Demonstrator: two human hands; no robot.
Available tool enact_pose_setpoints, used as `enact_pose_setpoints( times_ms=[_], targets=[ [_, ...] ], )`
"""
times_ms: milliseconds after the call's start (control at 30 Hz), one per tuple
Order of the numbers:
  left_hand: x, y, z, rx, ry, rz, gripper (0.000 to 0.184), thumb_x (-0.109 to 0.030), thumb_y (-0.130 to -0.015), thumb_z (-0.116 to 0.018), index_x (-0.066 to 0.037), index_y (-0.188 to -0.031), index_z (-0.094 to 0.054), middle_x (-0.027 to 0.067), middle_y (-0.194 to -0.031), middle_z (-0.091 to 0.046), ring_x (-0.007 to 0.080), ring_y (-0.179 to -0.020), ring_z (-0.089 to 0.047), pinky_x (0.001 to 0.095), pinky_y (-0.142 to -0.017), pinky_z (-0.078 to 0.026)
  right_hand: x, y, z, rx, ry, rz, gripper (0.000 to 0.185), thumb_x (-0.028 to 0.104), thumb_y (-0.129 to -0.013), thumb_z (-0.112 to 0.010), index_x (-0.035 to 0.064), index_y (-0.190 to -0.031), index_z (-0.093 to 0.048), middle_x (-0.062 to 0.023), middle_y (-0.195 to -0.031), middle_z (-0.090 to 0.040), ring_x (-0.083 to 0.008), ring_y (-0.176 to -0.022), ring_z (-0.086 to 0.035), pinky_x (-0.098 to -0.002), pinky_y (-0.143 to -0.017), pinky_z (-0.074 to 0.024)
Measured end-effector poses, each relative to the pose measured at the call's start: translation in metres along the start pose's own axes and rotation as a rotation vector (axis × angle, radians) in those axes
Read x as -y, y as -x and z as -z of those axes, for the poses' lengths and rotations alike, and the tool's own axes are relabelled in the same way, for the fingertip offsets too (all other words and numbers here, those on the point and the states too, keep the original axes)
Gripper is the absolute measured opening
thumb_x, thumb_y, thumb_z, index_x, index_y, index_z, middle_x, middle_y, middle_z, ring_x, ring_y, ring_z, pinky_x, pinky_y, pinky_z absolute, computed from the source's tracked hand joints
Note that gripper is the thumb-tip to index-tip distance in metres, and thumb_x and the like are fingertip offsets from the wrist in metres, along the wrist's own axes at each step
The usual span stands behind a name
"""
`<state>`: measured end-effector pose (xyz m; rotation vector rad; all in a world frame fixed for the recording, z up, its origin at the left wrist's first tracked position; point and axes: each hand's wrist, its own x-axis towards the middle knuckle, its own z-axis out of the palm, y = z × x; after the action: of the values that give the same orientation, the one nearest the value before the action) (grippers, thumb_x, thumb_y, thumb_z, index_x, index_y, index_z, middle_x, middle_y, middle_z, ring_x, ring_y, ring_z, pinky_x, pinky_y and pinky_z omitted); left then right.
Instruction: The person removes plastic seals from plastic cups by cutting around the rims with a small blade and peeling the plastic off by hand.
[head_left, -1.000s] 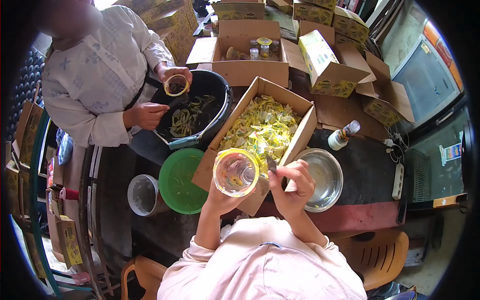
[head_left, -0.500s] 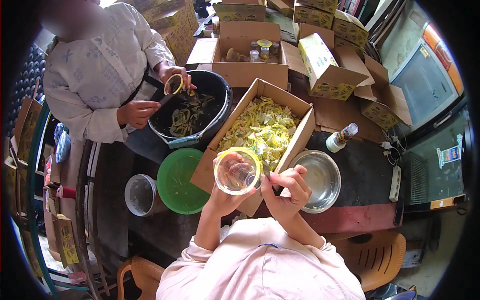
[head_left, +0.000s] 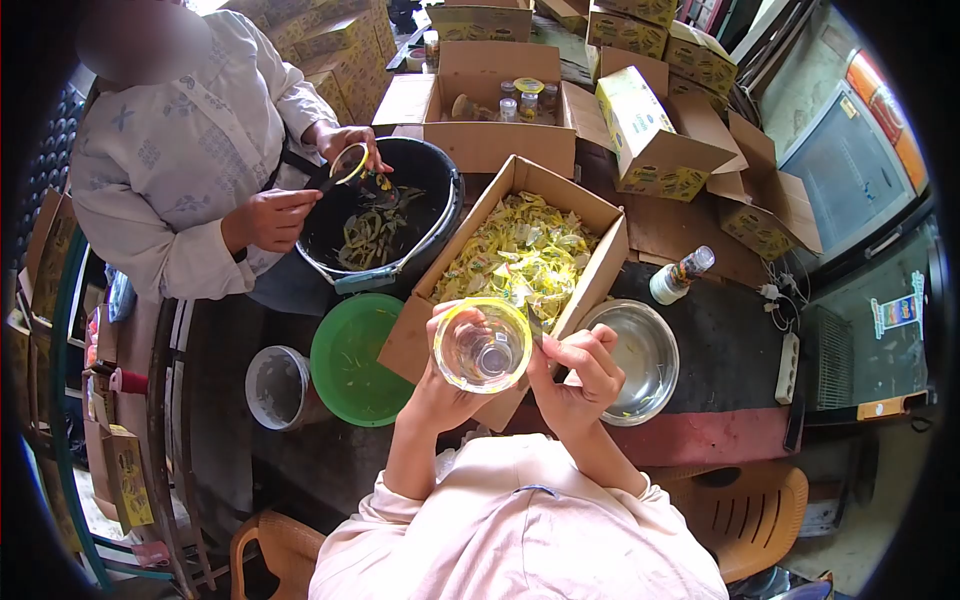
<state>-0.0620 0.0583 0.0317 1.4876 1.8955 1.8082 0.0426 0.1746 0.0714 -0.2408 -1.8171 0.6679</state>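
Note:
My left hand [head_left: 441,398] is wrapped around a clear plastic cup [head_left: 480,345] with a yellow rim, its mouth tilted up toward me. Beside that rim, my right hand [head_left: 582,376] pinches a small dark blade [head_left: 535,322], probably a knife; its handle is hidden in the fingers. Both hands are above the near end of an open cardboard box [head_left: 612,262] filled with yellow and clear plastic strips [head_left: 520,245]. A metal bowl [head_left: 655,365] with water and some yellow bits stands just right of my right hand.
A green basin [head_left: 355,375] and a grey-white bucket [head_left: 277,390] stand at left. Across from me, a co-worker [head_left: 185,170] holds a yellow-rimmed cup [head_left: 350,163] over a black bucket [head_left: 428,165]. A jar [head_left: 682,275] stands right; cardboard boxes [head_left: 500,148] sit behind.
The cup in my left hand has turned slightly, its mouth facing me more. The blade stays by its rim. The co-worker's hands and cup have shifted a little.

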Motion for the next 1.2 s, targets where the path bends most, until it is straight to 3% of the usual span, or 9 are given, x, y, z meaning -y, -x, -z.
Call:
enact_pose_setpoints(
  times_ms=[100, 200, 333, 733, 933, 1033, 1200],
  targets=[
    [-0.001, -0.001, 0.003, 0.034, -0.082, -0.004, 0.075, -0.014, -0.064, -0.079, -0.005, -0.125, -0.035, 0.0101, -0.118, -0.034, 0.0211, -0.11, -0.043, 0.0322, -0.087, -0.043, -0.001, -0.001, 0.0, 0.009, 0.017, 0.02, 0.02, -0.005, -0.062, -0.073, 0.0068, -0.075, -0.062, 0.0, -0.056, -0.054, -0.0113, -0.048, -0.048, -0.0268, -0.064, -0.0325],
    [-0.003, -0.005, 0.005, 0.065, -0.027, -0.014, 0.068, -0.017, -0.065, -0.078, -0.003, -0.12, -0.04, 0.0138, -0.114, -0.038, 0.0341, -0.11, -0.04, 0.0433, -0.09, -0.038, -0.004, -0.004, 0.002, 0.01, 0.032, 0.025, 0.022, -0.003, -0.063, -0.074, 0.0117, -0.077, -0.065, 0.0042, -0.058, -0.055, -0.0085, -0.047, -0.046, -0.0256, -0.06, -0.03],
    [-0.009, -0.01, 0.002, 0.085, -0.016, -0.077, 0.066, -0.014, -0.065, -0.077, -0.004, -0.119, -0.04, 0.0123, -0.114, -0.039, 0.034, -0.11, -0.04, 0.0433, -0.09, -0.038, -0.015, -0.008, 0.003, 0.019, -0.121, -0.002, 0.021, -0.002, -0.063, -0.074, 0.0102, -0.078, -0.067, 0.0028, -0.059, -0.058, -0.0084, -0.049, -0.048, -0.0261, -0.06, -0.0299],
    [-0.006, -0.014, 0.005, 0.141, -0.021, -0.122, 0.066, -0.013, -0.065, -0.077, -0.003, -0.119, -0.04, 0.013, -0.114, -0.04, 0.0331, -0.109, -0.041, 0.041, -0.087, -0.041, -0.018, -0.011, 0.007, 0.059, -0.123, -0.027, 0.02, -0.001, -0.063, -0.074, 0.0113, -0.078, -0.067, 0.0035, -0.06, -0.059, -0.0071, -0.05, -0.05, -0.0256, -0.061, -0.0286],
    [-0.007, -0.014, 0.007, 0.231, 0.146, 0.012, 0.063, -0.013, -0.065, -0.075, -0.001, -0.118, -0.042, 0.0139, -0.113, -0.04, 0.0311, -0.11, -0.041, 0.0384, -0.088, -0.041, -0.02, -0.011, 0.011, 0.1, -0.098, -0.039, 0.019, 0.001, -0.064, -0.074, 0.013, -0.078, -0.067, 0.0035, -0.062, -0.061, -0.0067, -0.051, -0.051, -0.0255, -0.061, -0.0281],
    [-0.009, -0.018, 0.009, 0.232, 0.192, -0.001, 0.065, -0.014, -0.061, -0.074, 0.0, -0.116, -0.043, 0.0131, -0.114, -0.04, 0.0292, -0.109, -0.042, 0.0378, -0.088, -0.041, -0.022, -0.013, 0.013, 0.139, -0.083, -0.024, 0.019, 0.002, -0.064, -0.074, 0.0135, -0.078, -0.068, 0.004, -0.062, -0.061, -0.0063, -0.051, -0.051, -0.0255, -0.061, -0.0276],
    [-0.003, -0.018, 0.006, 0.167, 0.393, 0.141, 0.069, -0.022, -0.056, -0.072, 0.001, -0.115, -0.044, 0.0126, -0.113, -0.042, 0.0248, -0.107, -0.044, 0.0364, -0.087, -0.042, -0.02, -0.008, 0.014, 0.156, -0.049, -0.037, 0.019, 0.002, -0.064, -0.073, 0.0144, -0.078, -0.068, 0.0052, -0.062, -0.061, -0.0056, -0.05, -0.05, -0.0255, -0.062, -0.0266]
  ],
)
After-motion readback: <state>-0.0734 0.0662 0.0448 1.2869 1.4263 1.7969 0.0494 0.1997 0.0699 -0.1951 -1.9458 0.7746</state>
